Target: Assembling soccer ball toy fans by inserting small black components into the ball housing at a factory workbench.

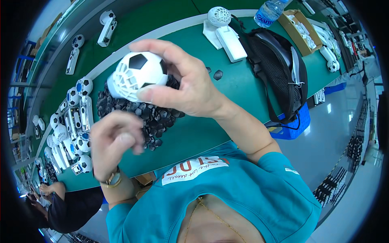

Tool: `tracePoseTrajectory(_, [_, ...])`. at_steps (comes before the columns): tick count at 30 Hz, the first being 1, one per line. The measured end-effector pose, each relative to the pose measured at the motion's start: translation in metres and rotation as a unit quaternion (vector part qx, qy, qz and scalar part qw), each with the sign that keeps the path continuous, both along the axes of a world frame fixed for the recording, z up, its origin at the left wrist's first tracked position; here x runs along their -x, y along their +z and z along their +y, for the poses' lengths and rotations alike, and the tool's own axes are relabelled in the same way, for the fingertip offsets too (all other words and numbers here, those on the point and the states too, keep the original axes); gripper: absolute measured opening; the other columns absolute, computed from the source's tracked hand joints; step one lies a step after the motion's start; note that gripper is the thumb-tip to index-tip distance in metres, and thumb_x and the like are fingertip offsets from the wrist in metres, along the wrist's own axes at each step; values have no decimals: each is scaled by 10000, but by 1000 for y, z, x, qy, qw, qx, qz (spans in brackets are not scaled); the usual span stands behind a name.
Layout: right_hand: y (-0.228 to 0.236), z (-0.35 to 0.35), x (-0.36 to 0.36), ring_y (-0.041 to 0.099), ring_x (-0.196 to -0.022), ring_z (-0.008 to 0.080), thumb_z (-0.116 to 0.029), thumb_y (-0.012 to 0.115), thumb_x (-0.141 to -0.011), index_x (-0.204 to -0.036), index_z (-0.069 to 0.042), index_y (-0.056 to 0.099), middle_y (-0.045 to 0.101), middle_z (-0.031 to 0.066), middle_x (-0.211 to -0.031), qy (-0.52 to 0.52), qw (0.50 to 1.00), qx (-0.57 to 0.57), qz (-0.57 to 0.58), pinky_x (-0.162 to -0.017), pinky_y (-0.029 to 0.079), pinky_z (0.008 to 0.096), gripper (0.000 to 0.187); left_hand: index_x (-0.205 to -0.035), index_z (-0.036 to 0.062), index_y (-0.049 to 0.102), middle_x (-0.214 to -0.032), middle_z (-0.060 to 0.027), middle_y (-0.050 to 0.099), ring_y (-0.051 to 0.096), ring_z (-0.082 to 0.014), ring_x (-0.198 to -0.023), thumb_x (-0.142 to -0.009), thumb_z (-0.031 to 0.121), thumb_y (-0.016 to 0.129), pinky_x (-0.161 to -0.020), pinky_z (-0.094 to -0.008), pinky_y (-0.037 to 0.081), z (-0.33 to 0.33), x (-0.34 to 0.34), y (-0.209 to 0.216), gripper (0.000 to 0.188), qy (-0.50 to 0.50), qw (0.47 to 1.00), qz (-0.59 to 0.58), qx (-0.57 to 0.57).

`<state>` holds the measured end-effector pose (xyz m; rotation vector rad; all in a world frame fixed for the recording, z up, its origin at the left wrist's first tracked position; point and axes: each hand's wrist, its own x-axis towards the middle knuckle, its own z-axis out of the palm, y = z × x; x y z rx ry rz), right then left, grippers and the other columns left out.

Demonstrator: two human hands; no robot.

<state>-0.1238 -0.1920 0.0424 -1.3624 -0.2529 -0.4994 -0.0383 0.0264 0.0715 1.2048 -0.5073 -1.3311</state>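
Note:
My right hand grips a white plastic football-patterned housing, with thumb and fingers on opposite sides. The ball has black pentagon patches on one part and an open lattice on the side facing left. A pale, blurred part shows behind the lattice. Below and to the left, my left hand is smeared by motion, its fingers bent; whether they hold anything cannot be made out. It hovers by the edge of a heap of small black pentagon pieces, which lies on the green table under the ball.
Several football-headed white devices crowd the table's left side. A lattice-headed white device, black backpack, water bottle and cardboard box stand at the far right. Another person's arm is at lower left.

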Motion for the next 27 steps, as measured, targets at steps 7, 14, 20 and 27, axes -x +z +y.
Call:
tracePoseTrajectory(7, [-10,12,14,608,-1028,170,-165,720,-840,-1323,15,456,609,110,-1151,97,985,-132,58,-910,503,311,579,-1337,31,438,-1185,-147,571,604,-251,-1075,-666,3,789,-899,-337,501,-47,16,3,758,128,737,-664,23])
tracePoseTrajectory(14, [-40,-55,37,630,-956,168,-229,706,-852,-1070,-39,643,671,93,-965,-236,883,300,273,-787,520,313,297,-1401,17,337,-1195,-131,559,604,-208,-1058,-702,41,770,-902,-328,503,-52,4,-19,823,220,869,-440,51])
tracePoseTrajectory(20, [-71,-68,46,619,-835,253,-206,740,-799,-856,-28,606,632,107,-814,-362,691,574,249,-704,504,385,231,-1417,12,286,-1222,-131,536,604,-188,-1024,-763,113,765,-871,-309,517,-49,-4,-31,817,217,894,-391,38])
tracePoseTrajectory(27, [-72,-65,40,617,-781,196,-100,722,-801,-852,-21,595,625,90,-816,-327,794,451,243,-677,492,303,158,-1424,8,238,-1224,-120,516,584,-181,-1025,-826,186,736,-865,-298,508,-50,-9,-32,798,208,947,-242,37])
